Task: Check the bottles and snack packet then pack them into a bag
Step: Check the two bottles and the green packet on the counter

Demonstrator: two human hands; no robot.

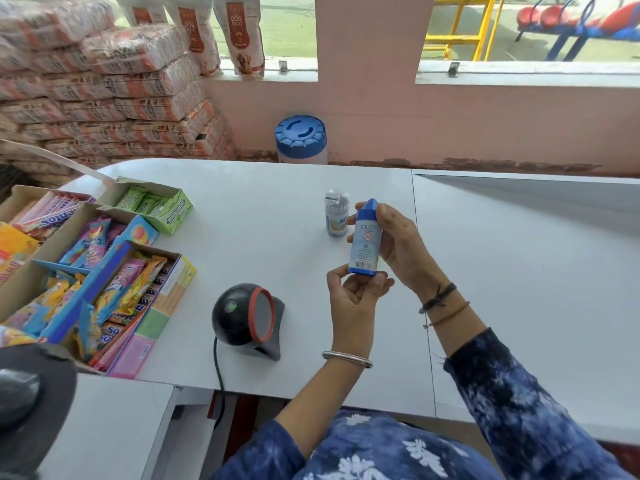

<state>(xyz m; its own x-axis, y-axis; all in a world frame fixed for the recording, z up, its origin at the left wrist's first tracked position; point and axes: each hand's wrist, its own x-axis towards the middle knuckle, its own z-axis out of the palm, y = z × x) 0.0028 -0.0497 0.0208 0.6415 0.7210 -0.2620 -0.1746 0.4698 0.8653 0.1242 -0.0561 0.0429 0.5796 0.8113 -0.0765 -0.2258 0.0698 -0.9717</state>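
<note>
blue bottle [365, 239]: held upright above the desk [242, 216], just right of the scanner [247, 318]
left hand [353, 303]: base pinched
right hand [398, 244]: top gripped
small bottle [336, 214]: stood behind

Both hands [356, 299] [398, 244] raised, fingers closed.

Bright, even daylight from the far windows [530, 27]; outdoors slightly washed out. Soft, faint shadows on the white counter [263, 209], no hard glare. Wide-angle bowing at the edges. Stacked sacks [104, 91] far left smeared; dark object [31, 400] near left out of focus.
</note>
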